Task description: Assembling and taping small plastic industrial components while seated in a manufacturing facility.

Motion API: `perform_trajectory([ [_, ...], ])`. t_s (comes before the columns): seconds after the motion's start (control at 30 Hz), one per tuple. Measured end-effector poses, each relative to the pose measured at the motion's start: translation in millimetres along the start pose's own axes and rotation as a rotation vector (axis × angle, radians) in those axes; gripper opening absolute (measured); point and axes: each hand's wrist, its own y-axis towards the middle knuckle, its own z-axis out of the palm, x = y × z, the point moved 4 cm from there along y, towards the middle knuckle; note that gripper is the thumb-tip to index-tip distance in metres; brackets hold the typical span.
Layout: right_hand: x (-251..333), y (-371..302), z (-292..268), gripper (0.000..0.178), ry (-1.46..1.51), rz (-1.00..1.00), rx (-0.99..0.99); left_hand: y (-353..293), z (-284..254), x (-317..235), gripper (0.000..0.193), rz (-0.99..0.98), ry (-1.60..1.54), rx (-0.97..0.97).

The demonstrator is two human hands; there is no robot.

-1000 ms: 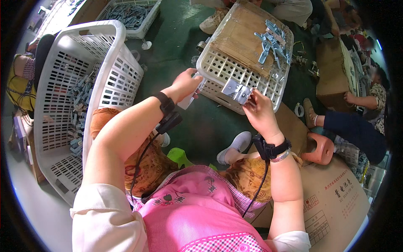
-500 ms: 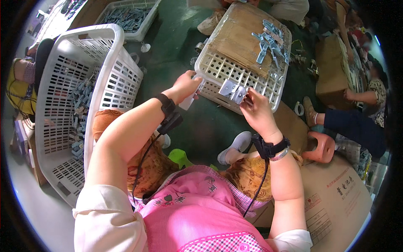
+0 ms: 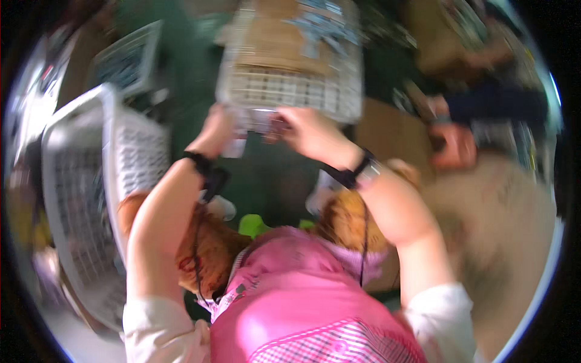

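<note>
The picture is smeared by motion. My left hand (image 3: 219, 132) is closed on a small flat white piece (image 3: 235, 147) that hangs below its fingers. Close to its right, my right hand (image 3: 308, 134) pinches a shiny metal bracket (image 3: 261, 119), whose left end comes up to the left hand's fingers. I cannot tell whether the two pieces touch. Both hands are at the near edge of an upturned white plastic crate (image 3: 284, 85). On top of it lies a brown cardboard sheet (image 3: 260, 45), with a pile of light-blue metal clips (image 3: 321, 27) at its right.
To my left stands a tall white slatted basket (image 3: 112, 130); another white crate (image 3: 148, 57) of grey-blue parts is beyond it. A salmon plastic stool (image 3: 457, 147) and a large cardboard box (image 3: 502, 199) are on the right, near another person's dark-trousered leg (image 3: 496, 112).
My hands have come together, the right one moving left with the metal bracket towards the white piece. The whole view has shifted, so the crate appears farther left and higher.
</note>
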Motion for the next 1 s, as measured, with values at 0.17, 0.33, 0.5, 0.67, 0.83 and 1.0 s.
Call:
perform_trajectory([
  [0.17, -5.6, 15.3, 19.2, 0.016, -0.311, 0.069, 0.038, 1.9, -4.9, 8.5, 0.035, 0.147, 0.110, 0.298],
  [0.33, -10.1, 7.8, 6.2, 0.011, -0.387, 0.070, -0.085, 15.7, 13.0, 0.9, 0.024, 0.187, 0.237, 0.401],
  [0.5, -5.9, 3.5, 10.9, 0.011, -0.397, 0.069, -0.053, 14.2, 6.4, 6.0, 0.023, 0.178, 0.219, 0.445],
  [0.67, -7.2, 9.5, 9.1, 0.012, -0.366, 0.090, -0.052, 6.7, 5.6, -6.2, 0.026, 0.193, 0.113, 0.443],
  [0.83, -1.3, -3.2, -7.5, 0.027, -0.095, -0.114, -0.137, 25.0, -15.8, 23.9, 0.048, -0.083, -0.057, 0.321],
  [1.0, -25.0, -15.7, -11.0, 0.032, -0.154, 0.056, -0.060, 14.3, 0.8, 23.6, 0.049, -0.108, 0.008, 0.175],
])
